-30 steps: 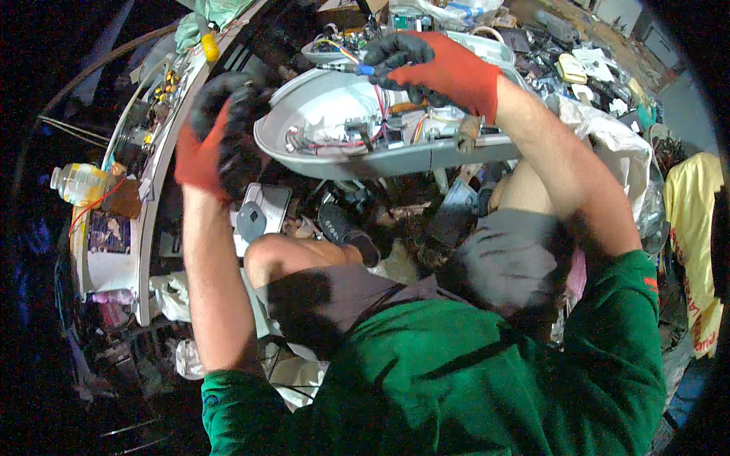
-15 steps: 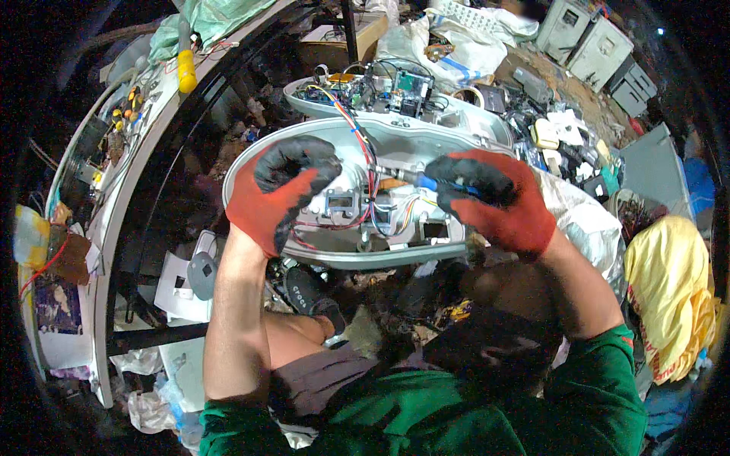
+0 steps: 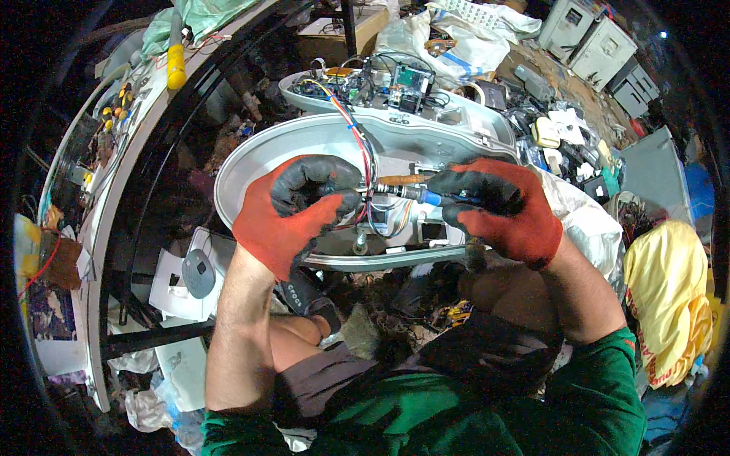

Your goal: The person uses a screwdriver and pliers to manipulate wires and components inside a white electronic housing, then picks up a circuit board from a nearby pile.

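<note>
- Grey housing (image 3: pixel 237 173): open beneath both hands, presumably for access inside.
- Left gloved hand (image 3: pixel 303 211): fingers curled, fingertips nearly meeting beside the tool's tip; whether gripping it cannot be told.
- Wire bundle (image 3: pixel 354 133): passes close to those fingertips.
- Blue-collared tool (image 3: pixel 418 195): above the housing, between the hands.
- Right gloved hand (image 3: pixel 508 207): closed around it, seemingly for control.
</note>
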Available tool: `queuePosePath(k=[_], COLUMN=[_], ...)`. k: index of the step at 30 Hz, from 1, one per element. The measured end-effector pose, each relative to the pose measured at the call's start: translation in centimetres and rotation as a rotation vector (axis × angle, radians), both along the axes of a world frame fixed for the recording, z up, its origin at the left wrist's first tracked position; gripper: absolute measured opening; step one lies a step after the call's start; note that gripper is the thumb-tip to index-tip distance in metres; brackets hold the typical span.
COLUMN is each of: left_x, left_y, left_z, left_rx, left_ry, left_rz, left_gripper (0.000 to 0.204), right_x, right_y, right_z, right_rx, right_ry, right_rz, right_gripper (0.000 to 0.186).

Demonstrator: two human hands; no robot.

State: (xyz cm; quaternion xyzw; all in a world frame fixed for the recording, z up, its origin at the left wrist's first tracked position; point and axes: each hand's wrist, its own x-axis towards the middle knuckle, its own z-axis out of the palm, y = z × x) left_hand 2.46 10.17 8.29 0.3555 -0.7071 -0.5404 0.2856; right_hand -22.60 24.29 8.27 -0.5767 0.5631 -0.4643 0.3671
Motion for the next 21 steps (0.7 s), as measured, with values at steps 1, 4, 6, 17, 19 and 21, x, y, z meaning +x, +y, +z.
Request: queuePosePath(k=[1, 4, 6, 17, 19, 21], left_x=[0.1, 0.2, 0.0, 0.9, 1.0, 1.0], left_y=[0.0, -0.3, -0.1, 0.4, 0.3, 0.3], left_z=[-0.2, -0.9, -0.6, -0.3, -0.4, -0.3], left_rx=[0.007, 0.036, 0.063, -0.260, -0.275, -0.318], left_ry=[0.002, 0.014, 0.026, -0.138, -0.141, -0.113], left_rz=[-0.015, -0.056, -0.080, -0.218, -0.244, -0.286], left_gripper=[0.029, 0.028, 0.027, 0.024, 0.023, 0.023], right_x=[0.0, 0.2, 0.0, 0.2, 0.5, -0.8], right_y=[0.1, 0.4, 0.7, 0.3, 0.0, -0.6], right_z=[0.0, -0.2, -0.1, -0.4, 0.6, 0.1], right_rx=[-0.008, 0.031, 0.037, 0.164, 0.330, 0.427], right_ry=[0.030, -0.015, -0.003, 0.079, -0.048, -0.139], right_rz=[0.006, -0.032, -0.008, 0.050, 0.019, 0.115], right_gripper=[0.045, 0.046, 0.047, 0.041, 0.045, 0.042])
